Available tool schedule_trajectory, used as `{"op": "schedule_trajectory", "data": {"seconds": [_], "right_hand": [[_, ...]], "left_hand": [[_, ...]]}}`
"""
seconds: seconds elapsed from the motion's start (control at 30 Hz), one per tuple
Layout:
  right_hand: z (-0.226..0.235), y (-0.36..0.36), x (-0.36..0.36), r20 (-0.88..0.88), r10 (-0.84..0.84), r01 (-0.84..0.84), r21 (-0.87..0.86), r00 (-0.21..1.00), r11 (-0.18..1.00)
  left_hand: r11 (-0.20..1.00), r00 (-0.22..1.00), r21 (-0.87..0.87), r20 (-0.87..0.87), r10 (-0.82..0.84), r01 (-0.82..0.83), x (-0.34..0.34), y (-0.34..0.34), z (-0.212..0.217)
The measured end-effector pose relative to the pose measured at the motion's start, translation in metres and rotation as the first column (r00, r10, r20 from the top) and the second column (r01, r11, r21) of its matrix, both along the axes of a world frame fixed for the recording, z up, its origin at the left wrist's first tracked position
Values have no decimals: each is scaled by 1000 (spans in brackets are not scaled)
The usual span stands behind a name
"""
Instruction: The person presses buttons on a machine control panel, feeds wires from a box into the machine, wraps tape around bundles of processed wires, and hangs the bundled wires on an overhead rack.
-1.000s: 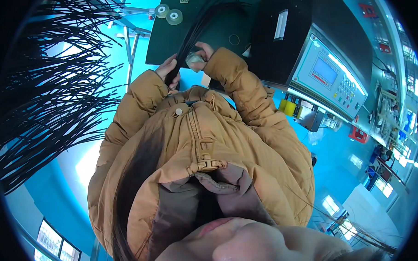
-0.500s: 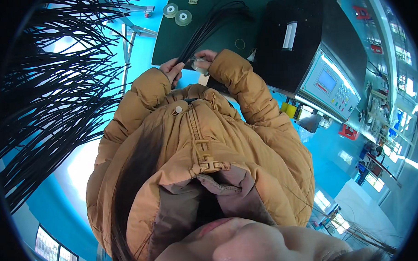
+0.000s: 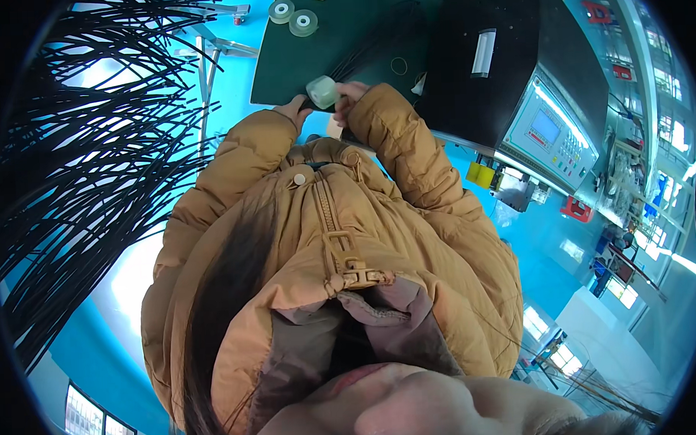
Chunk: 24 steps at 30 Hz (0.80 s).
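Observation:
A bundle of thin black wires (image 3: 365,52) slants over the dark green tabletop, dim against it, its near end passing behind a roll of clear tape. My left hand (image 3: 293,110) is closed around that near end, its fingers partly hidden by the sleeve. Close by on the right, my right hand (image 3: 348,99) grips the tape roll (image 3: 323,92), which it holds over the bundle beside my left fingers. Whether a strip of tape runs from roll to wires is too small to tell.
Two more tape rolls (image 3: 304,23) lie on the green table (image 3: 270,74) at its far left. A thin yellow ring (image 3: 399,65) rests near a black machine (image 3: 474,90) with a control panel (image 3: 548,130) on the right. Many black wires (image 3: 108,149) hang at the left.
My right hand has brought the tape roll up and left, over the bundle. My left hand has shifted slightly right, and the bundle now lies lower and darker against the table.

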State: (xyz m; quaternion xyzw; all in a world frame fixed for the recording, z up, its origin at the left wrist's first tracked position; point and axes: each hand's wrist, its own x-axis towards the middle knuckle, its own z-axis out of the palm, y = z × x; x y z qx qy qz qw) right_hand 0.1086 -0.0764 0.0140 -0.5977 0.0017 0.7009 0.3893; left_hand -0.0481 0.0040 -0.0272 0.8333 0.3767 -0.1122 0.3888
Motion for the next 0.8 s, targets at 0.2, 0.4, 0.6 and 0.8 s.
{"op": "schedule_trajectory", "data": {"seconds": [0.2,0.4,0.6,0.8], "right_hand": [[-24,-4,-10,160,-159,125,205,974,971],[-37,-31,-14,724,470,-453,-241,505,858],[-55,-16,-5,991,125,-547,-128,-44,828],[-78,24,17,920,132,-662,160,369,732]], "left_hand": [[978,977,-28,-54,-207,206,17,10,-4],[954,949,-52,135,-285,294,13,30,-27],[905,892,-321,436,-122,280,17,34,-35],[449,952,-893,154,265,20,18,31,15]]}}
